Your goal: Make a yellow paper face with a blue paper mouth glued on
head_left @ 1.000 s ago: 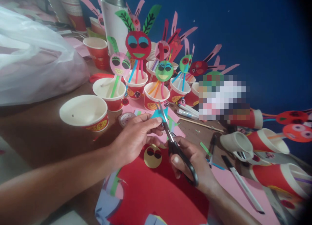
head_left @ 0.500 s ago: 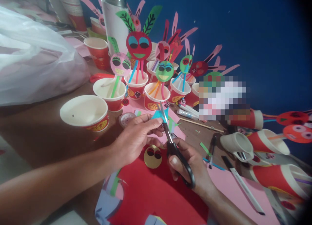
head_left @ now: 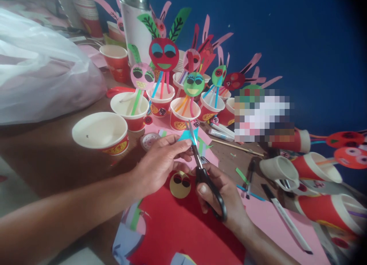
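Observation:
A small blue paper piece [head_left: 186, 136] is pinched between the thumb and fingers of my left hand [head_left: 160, 160]. My right hand [head_left: 219, 192] is wrapped round the black handles of the scissors [head_left: 200, 172]. The scissor blades point up and away, lying across the blue paper's right part. Beneath both hands lies a red paper sheet [head_left: 183, 223], and on it rests a gold paper circle [head_left: 180, 184] with two dark eyes, just below the fingers of my left hand.
Paper cups [head_left: 100, 133] line the back, several holding straws with paper faces [head_left: 163, 54]. A white plastic bag [head_left: 48, 73] lies at left. On the right are a marker [head_left: 291, 223], a cream mug [head_left: 279, 172] and tipped cups [head_left: 323, 211]. Pink paper [head_left: 286, 234] lies beneath the marker.
My right hand and the scissor handles have shifted very slightly to the left. My left hand keeps its hold on the blue paper.

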The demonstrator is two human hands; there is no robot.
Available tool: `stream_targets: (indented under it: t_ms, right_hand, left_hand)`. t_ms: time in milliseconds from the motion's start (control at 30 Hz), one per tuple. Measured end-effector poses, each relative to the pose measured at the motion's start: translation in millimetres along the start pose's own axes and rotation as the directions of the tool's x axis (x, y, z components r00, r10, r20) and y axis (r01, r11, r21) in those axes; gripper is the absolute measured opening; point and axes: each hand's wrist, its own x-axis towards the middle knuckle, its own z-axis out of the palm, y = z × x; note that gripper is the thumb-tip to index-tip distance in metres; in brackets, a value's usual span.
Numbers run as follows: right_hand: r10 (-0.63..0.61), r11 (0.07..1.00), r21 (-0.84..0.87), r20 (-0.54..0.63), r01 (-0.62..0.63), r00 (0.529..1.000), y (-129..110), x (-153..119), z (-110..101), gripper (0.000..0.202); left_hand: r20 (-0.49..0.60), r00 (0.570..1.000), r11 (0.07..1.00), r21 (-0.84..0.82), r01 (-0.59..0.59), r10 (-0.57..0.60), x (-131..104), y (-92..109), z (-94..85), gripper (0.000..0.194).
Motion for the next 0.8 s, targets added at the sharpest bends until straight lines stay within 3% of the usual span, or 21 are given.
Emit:
stream_targets:
  t_ms: [500,800]
  right_hand:
    - [-0.014,0.999,0.034,-0.011,0.015,1.000,6.2,1.5,0.3,0.038]
    - [-0.097,0.994,-0.071,-0.184,0.085,0.978,-20.1,5.7,-28.3,0.039]
  left_hand:
    - [0.010,1.000,1.000,0.022,-0.006,0.005,0.2,-0.3,0.0,0.013]
    - [-0.031,0.999,0.998,0.058,0.011,-0.010,0.1,0.3,-2.8,0.011]
